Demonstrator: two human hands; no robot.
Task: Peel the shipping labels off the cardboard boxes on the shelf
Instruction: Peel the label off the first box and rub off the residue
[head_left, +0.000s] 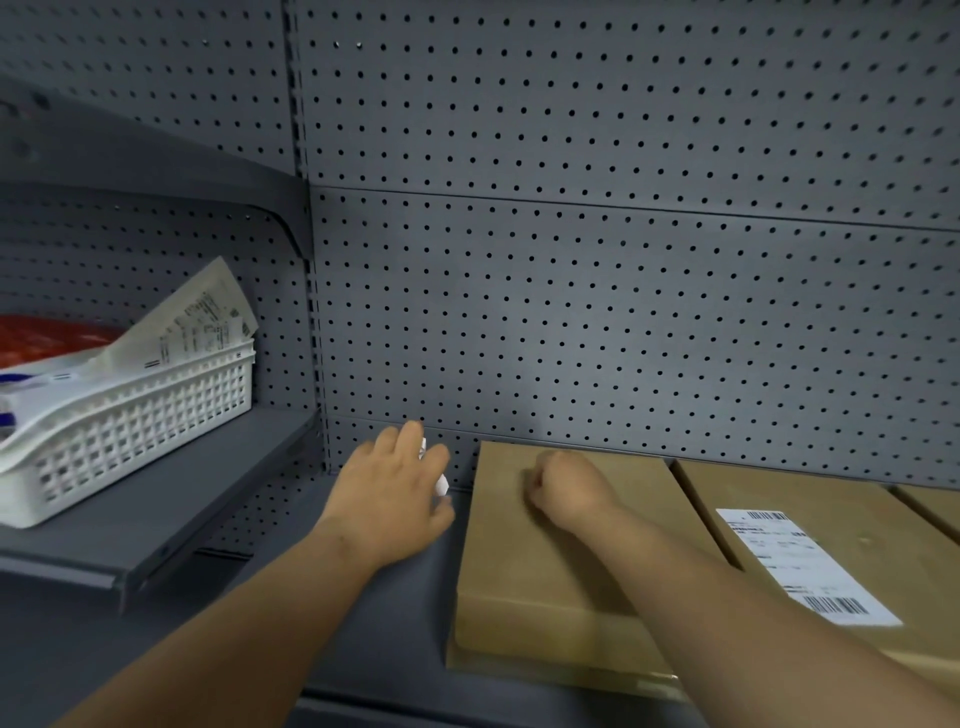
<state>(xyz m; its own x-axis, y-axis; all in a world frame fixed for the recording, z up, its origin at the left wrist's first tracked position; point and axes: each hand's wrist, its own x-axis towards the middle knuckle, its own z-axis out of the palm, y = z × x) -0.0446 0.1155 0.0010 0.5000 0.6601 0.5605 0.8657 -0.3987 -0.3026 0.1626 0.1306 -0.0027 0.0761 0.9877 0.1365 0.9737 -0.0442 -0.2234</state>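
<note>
Head view: a crumpled white scrap of paper (440, 480) is seen clutched in the left hand (392, 491), fingers curled round it above the grey shelf (395, 597); only slivers of the scrap show past the knuckles, so whether it carries print cannot be made out. Just to the right of that grip, the right hand (563, 491) is balled into a fist and pressed on top of the nearest cardboard box (545, 571); anything inside the fist is hidden, though nothing is seen poking out. The top of this box is bare brown. Further right of the fist, a second box (769, 493) is partly covered by the right forearm, and a white shipping label (789, 556) is stuck flat on its lid, its near edge hidden by the arm, its text too blurred to read. Well left of the left grip, a white basket (156, 410) of papers is cut off by the frame edge.
</note>
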